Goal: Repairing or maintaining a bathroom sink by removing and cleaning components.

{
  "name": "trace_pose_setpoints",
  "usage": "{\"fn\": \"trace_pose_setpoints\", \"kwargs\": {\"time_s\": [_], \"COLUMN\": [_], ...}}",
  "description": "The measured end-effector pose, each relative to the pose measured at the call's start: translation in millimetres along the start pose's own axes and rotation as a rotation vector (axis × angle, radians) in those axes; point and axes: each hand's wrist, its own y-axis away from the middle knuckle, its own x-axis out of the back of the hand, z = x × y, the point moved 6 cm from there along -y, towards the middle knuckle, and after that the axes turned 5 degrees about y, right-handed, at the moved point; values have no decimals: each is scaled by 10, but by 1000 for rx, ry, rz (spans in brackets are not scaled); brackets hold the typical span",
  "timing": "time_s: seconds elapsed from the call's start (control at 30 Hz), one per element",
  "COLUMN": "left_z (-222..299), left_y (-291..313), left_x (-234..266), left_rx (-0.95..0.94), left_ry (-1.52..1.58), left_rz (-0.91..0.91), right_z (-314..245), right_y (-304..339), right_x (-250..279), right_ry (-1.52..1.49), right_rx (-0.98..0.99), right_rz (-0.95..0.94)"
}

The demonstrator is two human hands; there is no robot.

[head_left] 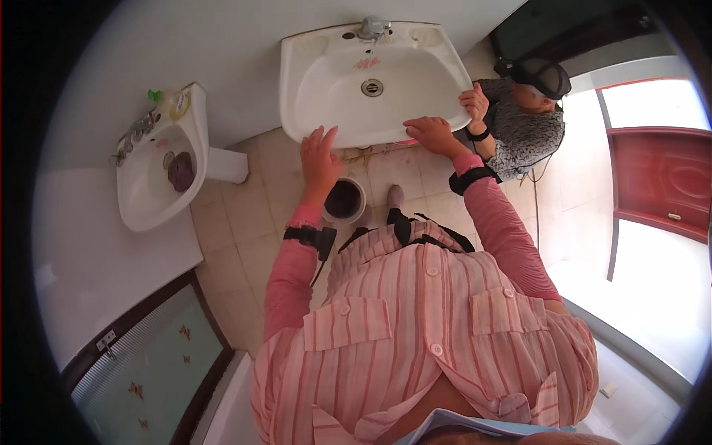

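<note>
The left hand (320, 157) is lying spread at the near-left edge of the far white sink (356, 119) while the right hand (436, 136) is resting open on its near rim, whose smooth ceramic could be making fingers slip.

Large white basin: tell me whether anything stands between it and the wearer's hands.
Nothing visible does: the left hand and right hand are both at the front rim of the large white basin. Another person's hand is at its right edge, not between.
</note>
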Motion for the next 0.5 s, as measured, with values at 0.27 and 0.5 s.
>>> {"fn": "trace_pose_setpoints", "kwargs": {"time_s": [0.27, 0.5], "left_z": [-472, -1096], "left_y": [805, 1851], "left_x": [226, -160], "left_rx": [183, 606], "left_ry": [185, 457], "left_rz": [65, -28], "right_z": [150, 94], "right_y": [-99, -187], "right_x": [-45, -66], "right_ry": [-58, -47], "right_rx": [-108, -62], "right_rz": [38, 51]}}
